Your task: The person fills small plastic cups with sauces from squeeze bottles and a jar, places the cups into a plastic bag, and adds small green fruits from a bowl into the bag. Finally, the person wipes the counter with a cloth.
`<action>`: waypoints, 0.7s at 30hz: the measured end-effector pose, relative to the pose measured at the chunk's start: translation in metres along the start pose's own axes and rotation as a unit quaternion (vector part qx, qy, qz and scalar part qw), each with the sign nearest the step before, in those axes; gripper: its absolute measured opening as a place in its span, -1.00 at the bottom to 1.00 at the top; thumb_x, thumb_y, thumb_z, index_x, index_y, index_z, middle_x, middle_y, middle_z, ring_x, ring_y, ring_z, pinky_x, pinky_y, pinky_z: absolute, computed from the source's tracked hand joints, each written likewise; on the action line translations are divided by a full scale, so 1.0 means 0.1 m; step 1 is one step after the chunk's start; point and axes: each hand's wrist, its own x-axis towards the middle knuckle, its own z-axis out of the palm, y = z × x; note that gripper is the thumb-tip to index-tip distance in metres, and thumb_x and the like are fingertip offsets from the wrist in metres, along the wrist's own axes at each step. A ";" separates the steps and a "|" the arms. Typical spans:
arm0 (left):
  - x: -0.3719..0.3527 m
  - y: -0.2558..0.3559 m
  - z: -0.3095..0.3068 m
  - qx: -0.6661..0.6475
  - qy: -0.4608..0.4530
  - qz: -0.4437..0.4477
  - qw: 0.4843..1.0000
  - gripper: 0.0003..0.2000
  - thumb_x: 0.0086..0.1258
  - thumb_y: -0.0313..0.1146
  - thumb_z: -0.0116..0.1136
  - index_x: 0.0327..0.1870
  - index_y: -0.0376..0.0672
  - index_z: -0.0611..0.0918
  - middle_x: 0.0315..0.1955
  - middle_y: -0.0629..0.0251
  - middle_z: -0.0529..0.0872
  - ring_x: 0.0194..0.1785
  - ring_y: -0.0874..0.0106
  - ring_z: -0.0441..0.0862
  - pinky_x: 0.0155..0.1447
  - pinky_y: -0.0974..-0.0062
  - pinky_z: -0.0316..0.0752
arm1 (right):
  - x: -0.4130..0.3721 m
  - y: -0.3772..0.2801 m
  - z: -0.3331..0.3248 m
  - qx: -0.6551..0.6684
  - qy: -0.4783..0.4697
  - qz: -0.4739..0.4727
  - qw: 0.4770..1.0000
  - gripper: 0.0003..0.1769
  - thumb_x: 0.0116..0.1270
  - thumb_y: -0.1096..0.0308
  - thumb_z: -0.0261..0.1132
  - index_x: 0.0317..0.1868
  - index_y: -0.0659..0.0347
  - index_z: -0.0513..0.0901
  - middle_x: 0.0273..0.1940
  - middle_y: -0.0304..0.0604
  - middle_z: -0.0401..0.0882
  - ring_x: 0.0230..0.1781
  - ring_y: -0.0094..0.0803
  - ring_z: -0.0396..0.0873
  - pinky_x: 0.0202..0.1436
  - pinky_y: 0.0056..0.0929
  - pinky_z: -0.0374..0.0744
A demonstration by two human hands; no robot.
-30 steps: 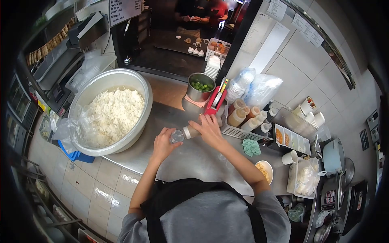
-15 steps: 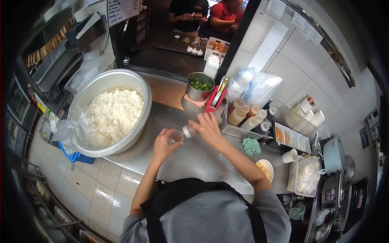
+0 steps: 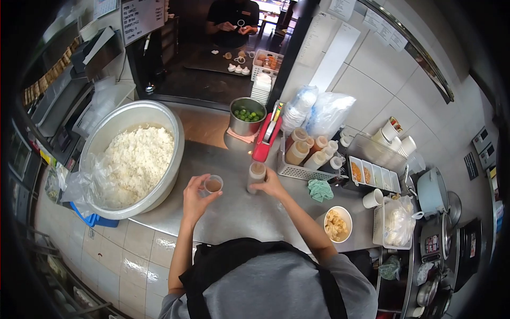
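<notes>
My left hand (image 3: 197, 198) grips a small clear plastic cup (image 3: 213, 184) with a little brown sauce in it, held above the steel counter (image 3: 228, 212). To its right, my right hand (image 3: 270, 183) is wrapped round a squeeze bottle (image 3: 255, 178), which is upright with its top toward the camera. The bottle and the cup are apart. Just beyond the bottle is a red tape dispenser (image 3: 265, 141). A white bowl (image 3: 348, 222) of yellowish food stands near my right forearm.
A large tub (image 3: 178, 159) of white rice stands at the left. Behind are a pot (image 3: 245, 126) of green fruit and a basket (image 3: 303, 171) of sauce bottles. A green cloth (image 3: 320, 190) lies at the right. Across the opening stands another person (image 3: 232, 16).
The bottle has gone from tilted over the cup to upright and away from it. My hands are farther apart. The view has shifted, and one of two people opposite is out of sight.
</notes>
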 end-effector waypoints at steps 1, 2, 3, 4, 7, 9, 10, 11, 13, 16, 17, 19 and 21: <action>0.00 0.01 0.00 0.003 -0.005 -0.002 1.000 -0.47 -0.14 -0.35 0.50 -0.05 -0.24 0.60 -0.21 0.22 0.61 -0.29 0.38 0.57 -0.20 0.47 0.48 | 0.01 0.01 0.00 0.007 0.019 0.000 1.000 -0.13 -0.20 0.46 0.55 0.21 0.25 0.36 0.04 -0.20 0.51 0.08 -0.41 0.46 0.19 -0.39 0.40; 0.00 0.03 0.00 0.007 -0.010 -0.004 1.000 -0.47 -0.15 -0.35 0.50 -0.05 -0.24 0.60 -0.21 0.22 0.61 -0.29 0.38 0.56 -0.20 0.46 0.48 | 0.05 0.02 0.06 0.015 0.037 0.000 0.999 -0.14 -0.19 0.47 0.54 0.21 0.24 0.36 0.04 -0.20 0.51 0.08 -0.42 0.46 0.19 -0.39 0.40; 0.00 0.03 -0.01 0.013 -0.014 -0.005 1.000 -0.47 -0.15 -0.36 0.50 -0.05 -0.24 0.60 -0.21 0.21 0.61 -0.30 0.37 0.56 -0.20 0.46 0.48 | 0.07 0.00 0.10 0.025 0.055 -0.001 0.998 -0.14 -0.18 0.49 0.53 0.21 0.24 0.35 0.03 -0.21 0.51 0.07 -0.42 0.46 0.19 -0.40 0.40; -0.01 0.02 0.00 0.012 -0.015 0.002 1.000 -0.47 -0.15 -0.36 0.50 -0.05 -0.25 0.60 -0.21 0.21 0.61 -0.30 0.37 0.56 -0.20 0.46 0.49 | 0.04 -0.03 0.10 0.025 0.022 -0.004 0.999 -0.16 -0.17 0.50 0.53 0.20 0.23 0.36 0.02 -0.21 0.51 0.07 -0.42 0.46 0.18 -0.40 0.40; -0.01 -0.01 -0.02 0.016 -0.018 0.016 1.000 -0.46 -0.16 -0.37 0.50 -0.06 -0.26 0.60 -0.20 0.21 0.61 -0.29 0.35 0.57 -0.20 0.44 0.49 | -0.03 -0.07 0.05 0.024 -0.022 -0.011 0.999 -0.21 -0.15 0.51 0.51 0.17 0.22 0.38 0.02 -0.22 0.51 0.06 -0.44 0.46 0.17 -0.40 0.41; -0.03 0.03 -0.03 0.020 -0.019 0.010 1.000 -0.46 -0.16 -0.36 0.50 -0.06 -0.27 0.59 -0.19 0.20 0.61 -0.28 0.35 0.58 -0.20 0.44 0.49 | -0.02 -0.11 -0.03 0.013 0.025 -0.003 1.000 -0.24 -0.14 0.49 0.51 0.15 0.21 0.39 0.03 -0.23 0.51 0.06 -0.45 0.45 0.16 -0.39 0.42; -0.03 0.01 0.03 0.013 -0.022 0.017 1.000 -0.46 -0.16 -0.36 0.50 -0.06 -0.27 0.59 -0.19 0.20 0.61 -0.28 0.34 0.58 -0.20 0.43 0.50 | -0.04 -0.17 -0.04 -0.022 0.020 -0.014 0.999 -0.24 -0.15 0.49 0.51 0.14 0.18 0.40 0.01 -0.22 0.50 0.04 -0.41 0.45 0.14 -0.37 0.42; -0.02 -0.02 0.07 0.012 -0.024 0.023 0.999 -0.46 -0.16 -0.36 0.49 -0.06 -0.27 0.59 -0.18 0.20 0.61 -0.28 0.34 0.59 -0.20 0.43 0.50 | -0.06 -0.23 0.01 -0.054 0.012 -0.026 0.998 -0.25 -0.16 0.50 0.50 0.13 0.15 0.41 0.00 -0.21 0.49 0.03 -0.38 0.46 0.13 -0.35 0.43; -0.01 -0.07 0.06 0.024 -0.031 0.025 0.999 -0.46 -0.16 -0.36 0.49 -0.06 -0.27 0.59 -0.18 0.19 0.60 -0.28 0.33 0.59 -0.20 0.42 0.50 | -0.06 -0.42 0.18 -0.152 -0.005 -0.073 0.986 -0.24 -0.21 0.51 0.48 0.12 0.09 0.44 -0.05 -0.18 0.47 -0.01 -0.31 0.45 0.09 -0.31 0.43; -0.04 -0.11 0.12 0.045 -0.042 0.015 0.998 -0.46 -0.16 -0.35 0.49 -0.05 -0.26 0.59 -0.19 0.19 0.60 -0.29 0.31 0.60 -0.19 0.40 0.51 | -0.08 -0.67 0.19 -0.368 -0.030 -0.139 0.919 -0.22 -0.25 0.54 0.43 0.12 -0.04 0.48 -0.15 -0.15 0.41 -0.09 -0.21 0.41 0.04 -0.27 0.39; -0.05 -0.15 0.13 0.055 -0.044 0.018 0.997 -0.46 -0.17 -0.35 0.48 -0.05 -0.26 0.59 -0.19 0.19 0.60 -0.29 0.30 0.60 -0.19 0.39 0.51 | -0.09 -0.77 0.21 -0.437 -0.035 -0.142 0.888 -0.22 -0.25 0.54 0.41 0.13 -0.08 0.49 -0.17 -0.13 0.39 -0.10 -0.19 0.40 0.04 -0.27 0.37; -0.05 -0.19 0.17 0.071 -0.052 0.023 0.996 -0.45 -0.17 -0.33 0.49 -0.06 -0.25 0.59 -0.19 0.21 0.60 -0.29 0.29 0.60 -0.19 0.37 0.52 | -0.05 -0.81 0.22 -0.540 -0.033 -0.181 0.821 -0.28 -0.18 0.53 0.35 0.12 -0.12 0.52 -0.20 -0.13 0.37 -0.12 -0.19 0.39 0.04 -0.27 0.34; -0.05 -0.19 0.22 0.082 -0.067 0.023 0.994 -0.45 -0.18 -0.32 0.49 -0.06 -0.24 0.59 -0.18 0.23 0.60 -0.29 0.29 0.60 -0.19 0.36 0.52 | -0.02 -0.80 0.24 -0.608 -0.021 -0.249 0.754 -0.40 -0.08 0.49 0.30 0.08 -0.10 0.55 -0.23 -0.16 0.37 -0.13 -0.24 0.39 0.02 -0.28 0.33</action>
